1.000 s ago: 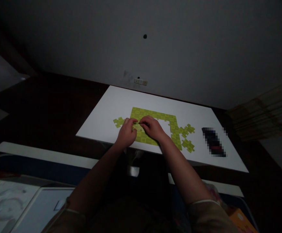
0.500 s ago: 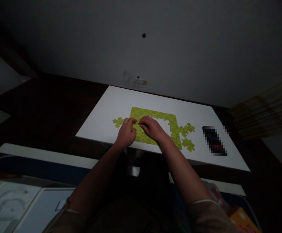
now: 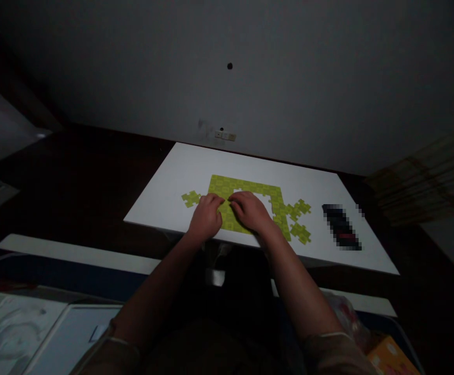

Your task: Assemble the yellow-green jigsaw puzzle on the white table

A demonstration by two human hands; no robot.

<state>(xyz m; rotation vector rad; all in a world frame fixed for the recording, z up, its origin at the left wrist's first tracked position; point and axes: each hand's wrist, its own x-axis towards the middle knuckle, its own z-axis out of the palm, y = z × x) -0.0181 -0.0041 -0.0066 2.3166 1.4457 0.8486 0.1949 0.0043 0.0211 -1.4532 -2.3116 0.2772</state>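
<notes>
Fingers of the left hand (image 3: 205,217) and right hand (image 3: 251,210) curl loosely over the green jigsaw puzzle (image 3: 242,185) on the white worktop (image 3: 289,176), any pinch unclear; its light, thin pieces probably suit an edge grip.

1. The white tabletop (image 3: 289,177) looks smooth and flat, with hardly any shine.
2. The green puzzle (image 3: 244,184) looks like thick paper, smooth and not shiny.
3. The wall (image 3: 133,78) looks dull, like plain paint.
4. The sleeves (image 3: 334,354) are soft, dull cloth.
5. The bag (image 3: 346,315) looks like shiny, crinkly, see-through plastic.
</notes>
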